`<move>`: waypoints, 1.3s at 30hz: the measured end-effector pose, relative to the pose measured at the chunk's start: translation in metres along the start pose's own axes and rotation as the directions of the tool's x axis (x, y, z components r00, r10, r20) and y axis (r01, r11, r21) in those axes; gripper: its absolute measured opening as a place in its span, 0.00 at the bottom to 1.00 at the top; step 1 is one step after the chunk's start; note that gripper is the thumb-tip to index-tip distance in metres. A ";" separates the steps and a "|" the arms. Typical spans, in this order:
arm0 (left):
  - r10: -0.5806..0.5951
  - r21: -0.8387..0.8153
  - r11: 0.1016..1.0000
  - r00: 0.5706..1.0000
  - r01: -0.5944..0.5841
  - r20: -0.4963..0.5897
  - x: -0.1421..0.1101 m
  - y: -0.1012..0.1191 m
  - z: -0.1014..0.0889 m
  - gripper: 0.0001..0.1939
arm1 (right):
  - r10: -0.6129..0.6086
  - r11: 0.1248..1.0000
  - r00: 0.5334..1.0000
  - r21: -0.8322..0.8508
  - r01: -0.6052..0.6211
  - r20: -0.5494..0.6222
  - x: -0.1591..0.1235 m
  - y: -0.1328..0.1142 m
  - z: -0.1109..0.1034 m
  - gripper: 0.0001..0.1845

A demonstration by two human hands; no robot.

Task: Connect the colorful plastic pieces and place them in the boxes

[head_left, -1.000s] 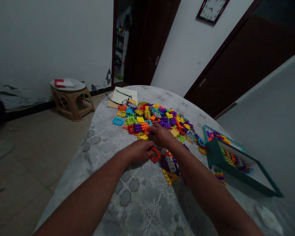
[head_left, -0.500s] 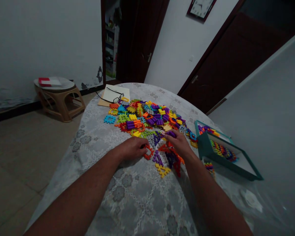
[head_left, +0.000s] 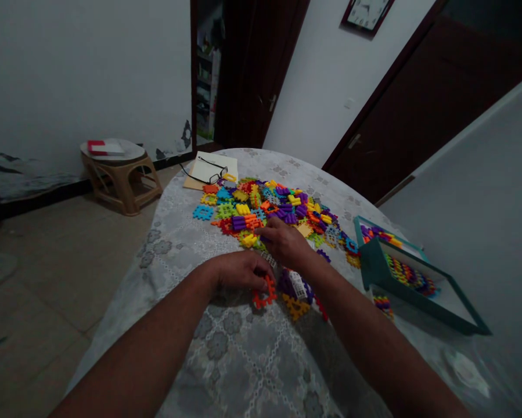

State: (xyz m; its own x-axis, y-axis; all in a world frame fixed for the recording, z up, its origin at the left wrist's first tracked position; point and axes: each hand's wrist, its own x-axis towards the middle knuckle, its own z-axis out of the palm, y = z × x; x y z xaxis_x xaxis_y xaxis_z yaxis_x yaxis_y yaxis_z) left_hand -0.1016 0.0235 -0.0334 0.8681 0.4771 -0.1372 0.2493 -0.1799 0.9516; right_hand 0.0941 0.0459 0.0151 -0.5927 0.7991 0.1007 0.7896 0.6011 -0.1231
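Observation:
My left hand [head_left: 243, 271] is closed on the edge of an orange square building piece [head_left: 264, 296] with a notched rim and an open middle, low over the tablecloth. My right hand [head_left: 284, 241] reaches across to the near edge of a pile of colourful interlocking plastic pieces [head_left: 287, 206]. Its fingers are pinched, and a bit of a purple piece [head_left: 265, 238] shows beneath them, mostly hidden. Under the right forearm lie a white window-like piece [head_left: 298, 285], a yellow triangle [head_left: 296, 306] and purple pieces, partly covered.
A green box [head_left: 421, 290] with rows of coloured pieces stands at the right, its lid [head_left: 411, 251] behind it. Eyeglasses [head_left: 215, 177] lie on a pad [head_left: 201, 166] at the back left. Crumpled clear plastic [head_left: 470, 371] is at lower right. A stool [head_left: 123, 186] stands beyond the table.
My right hand has moved left from above the loose pieces to the pile's near edge. My left hand still grips the orange square, now tilted lower. The view has shifted slightly.

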 end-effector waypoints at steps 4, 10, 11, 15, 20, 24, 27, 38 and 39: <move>0.002 0.047 0.999 1.000 -0.002 -0.001 0.002 -0.001 0.000 0.07 | -0.022 0.980 0.986 -0.193 0.055 0.167 0.022 -0.018 0.007 0.21; -0.039 0.007 0.999 0.999 0.039 -0.037 0.001 -0.001 0.002 0.07 | -0.029 0.972 0.976 -0.222 0.078 0.215 0.024 -0.019 0.020 0.15; -0.037 -0.003 0.999 0.999 0.037 -0.037 0.002 -0.002 0.002 0.08 | -0.026 0.978 0.979 -0.197 0.067 0.204 0.022 -0.016 0.022 0.15; -0.038 -0.039 0.999 0.999 0.037 -0.032 0.002 -0.004 0.003 0.08 | 0.014 1.000 0.998 0.019 -0.015 0.061 0.010 -0.002 0.031 0.19; -0.035 -0.055 0.998 0.999 0.034 -0.017 0.001 -0.005 0.004 0.09 | 0.155 0.908 0.968 0.413 -0.061 -0.198 -0.011 0.018 0.036 0.19; -0.046 -0.052 0.998 0.999 0.045 -0.026 -0.001 -0.001 0.003 0.08 | 0.344 0.715 0.928 0.681 -0.160 -0.143 -0.032 0.028 0.032 0.17; -0.028 -0.033 0.999 0.998 0.026 -0.063 -0.003 0.006 0.002 0.08 | 0.385 0.606 0.922 0.762 -0.229 -0.029 -0.048 0.033 0.030 0.17; -0.074 0.089 0.992 0.980 0.091 -0.182 -0.002 0.013 -0.004 0.15 | 0.639 0.235 0.766 0.928 -0.289 0.077 -0.102 0.053 0.003 0.17; -0.076 0.101 0.990 0.978 0.097 -0.196 -0.002 0.013 -0.004 0.15 | 0.639 0.219 0.763 0.928 -0.301 0.097 -0.111 0.051 0.000 0.17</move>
State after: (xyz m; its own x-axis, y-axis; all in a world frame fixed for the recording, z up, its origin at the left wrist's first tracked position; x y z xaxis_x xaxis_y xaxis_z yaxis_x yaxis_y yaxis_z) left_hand -0.1018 0.0238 -0.0197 0.7458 0.6485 -0.1521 0.3740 -0.2187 0.9012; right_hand 0.2004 -0.0116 -0.0019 0.0367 0.9946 -0.0971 0.2039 -0.1026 -0.9736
